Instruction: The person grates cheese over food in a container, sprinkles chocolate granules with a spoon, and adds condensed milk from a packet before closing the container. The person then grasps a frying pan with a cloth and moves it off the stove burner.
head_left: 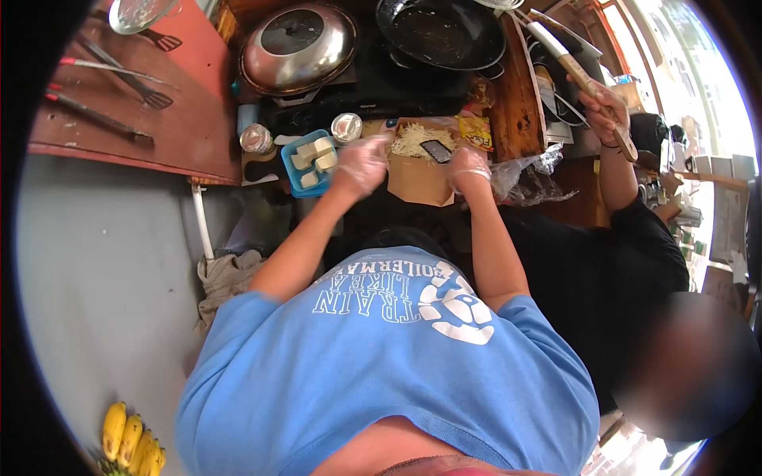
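My left hand, in a clear plastic glove, is beside a blue container of pale blocks. Motion blur hides what its fingers do. Also gloved, my right hand has its fingers closed at the end of a small dark, perforated grater. Under the grater is a heap of pale shreds on a brown board, its near part bare.
Behind are a lidded pan and a black wok on a stove. Jars stand near the container. Crumpled plastic lies at right, where another person's hand holds a long wooden handle. Bananas are lower left.
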`<state>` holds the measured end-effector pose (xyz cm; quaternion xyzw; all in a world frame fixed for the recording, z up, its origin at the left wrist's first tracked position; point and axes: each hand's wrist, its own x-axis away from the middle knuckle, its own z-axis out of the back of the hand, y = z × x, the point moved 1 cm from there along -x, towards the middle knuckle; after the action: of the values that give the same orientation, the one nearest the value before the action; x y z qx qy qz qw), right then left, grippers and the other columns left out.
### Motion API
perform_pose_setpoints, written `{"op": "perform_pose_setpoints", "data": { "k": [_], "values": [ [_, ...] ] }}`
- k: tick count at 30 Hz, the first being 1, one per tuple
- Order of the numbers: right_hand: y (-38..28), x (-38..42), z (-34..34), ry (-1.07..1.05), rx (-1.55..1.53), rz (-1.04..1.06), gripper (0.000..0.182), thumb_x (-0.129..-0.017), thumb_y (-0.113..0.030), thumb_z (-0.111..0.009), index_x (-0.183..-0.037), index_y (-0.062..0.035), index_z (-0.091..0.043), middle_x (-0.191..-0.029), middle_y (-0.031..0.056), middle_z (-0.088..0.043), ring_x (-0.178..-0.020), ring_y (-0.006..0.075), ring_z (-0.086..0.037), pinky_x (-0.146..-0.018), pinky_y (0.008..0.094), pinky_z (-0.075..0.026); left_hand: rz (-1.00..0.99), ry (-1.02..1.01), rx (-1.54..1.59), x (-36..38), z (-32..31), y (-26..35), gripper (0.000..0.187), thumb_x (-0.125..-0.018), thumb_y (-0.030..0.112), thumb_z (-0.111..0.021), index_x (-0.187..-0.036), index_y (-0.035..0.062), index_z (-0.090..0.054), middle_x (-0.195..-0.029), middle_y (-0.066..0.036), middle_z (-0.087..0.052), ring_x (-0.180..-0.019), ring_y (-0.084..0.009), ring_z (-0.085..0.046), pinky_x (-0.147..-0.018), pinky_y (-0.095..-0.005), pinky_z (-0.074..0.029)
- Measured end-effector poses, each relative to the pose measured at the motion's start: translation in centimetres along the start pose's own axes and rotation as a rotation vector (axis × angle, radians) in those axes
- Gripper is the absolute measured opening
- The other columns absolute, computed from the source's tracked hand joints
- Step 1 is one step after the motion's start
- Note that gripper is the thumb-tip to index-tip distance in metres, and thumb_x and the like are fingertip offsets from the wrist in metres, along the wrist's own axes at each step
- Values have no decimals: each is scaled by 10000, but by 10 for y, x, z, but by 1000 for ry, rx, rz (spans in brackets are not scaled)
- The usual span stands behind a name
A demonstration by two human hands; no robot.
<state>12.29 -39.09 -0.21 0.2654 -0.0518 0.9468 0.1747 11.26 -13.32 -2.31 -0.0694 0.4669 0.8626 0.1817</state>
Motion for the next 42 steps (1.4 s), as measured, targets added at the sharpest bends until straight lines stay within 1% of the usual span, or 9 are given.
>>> {"op": "perform_pose_setpoints", "data": {
  "k": [7,10,15,18,21,22,24,31,42],
  "values": [
    [5,10,5,29,-131,21,293,-877,-126,-562,-1087,14,-711,-1145,257,-679,-1110,383,-653,-926,455,-534,170,-666,-197,-47,-115,9,694,-803,48,-586,-1476,76,-417,-1456,-199,-496,-1345,-351,-476,-1141,-430,-362],
    [3,8,3,56,-93,-1,291,-860,-117,-569,-1078,6,-716,-1117,246,-691,-1096,377,-661,-924,433,-537,-205,-509,-316,-46,-115,18,748,-797,28,-550,-1516,87,-351,-1470,-172,-496,-1383,-327,-443,-1189,-469,-284],
    [10,-19,-11,-234,544,644,230,-799,-134,-642,-967,-30,-760,-970,219,-713,-850,338,-710,-742,397,-564,59,-349,-482,-46,-119,-3,672,-797,74,-595,-1453,62,-450,-1473,-159,-490,-1413,-345,-397,-1194,-468,-268],
    [42,-33,-52,-513,-1124,282,171,-868,-60,-631,-977,-60,-763,-757,44,-587,-623,164,-539,-548,293,-419,-295,-175,-199,-54,-96,14,671,-818,113,-604,-1467,61,-439,-1488,-161,-476,-1421,-334,-392,-1187,-465,-284],
    [44,-16,-41,-425,-1145,498,185,-956,-72,-580,-1013,-40,-754,-601,-50,-537,-465,72,-450,-421,225,-337,-265,-557,-357,-42,-102,-2,561,-915,164,-528,-1470,117,-462,-1495,-83,-494,-1386,-243,-457,-1165,-481,-303],
    [38,2,-22,-349,-1032,566,248,-1000,-132,-537,-1042,1,-743,-588,-26,-570,-458,95,-475,-424,225,-351,-376,-452,-505,-44,-87,1,539,-922,163,-528,-1459,143,-479,-1474,-72,-519,-1353,-212,-492,-1153,-478,-319],
    [33,3,-3,-1191,-1831,140,370,-999,-123,-494,-1257,131,-571,-569,-14,-525,-442,73,-495,-376,196,-369,-419,-382,-457,-55,-44,6,438,-906,142,-540,-1341,149,-591,-1326,-69,-629,-1223,-239,-587,-1065,-443,-427],
    [1,68,61,-1241,-1975,660,729,-1024,-466,-384,-1315,197,-473,-718,112,-651,-490,195,-567,-449,326,-531,-228,189,-541,-67,133,17,186,-813,113,-602,-989,74,-648,-810,-134,-664,-794,-319,-675,-679,-432,-549],
    [-13,78,22,-1255,-1844,511,641,-1025,-415,-422,-1357,130,-482,-809,108,-692,-574,196,-646,-540,354,-588,160,987,-98,-115,338,141,180,-1006,123,-540,-963,-43,-593,-723,-135,-663,-520,-174,-655,-425,-311,-516]
  ]
}}
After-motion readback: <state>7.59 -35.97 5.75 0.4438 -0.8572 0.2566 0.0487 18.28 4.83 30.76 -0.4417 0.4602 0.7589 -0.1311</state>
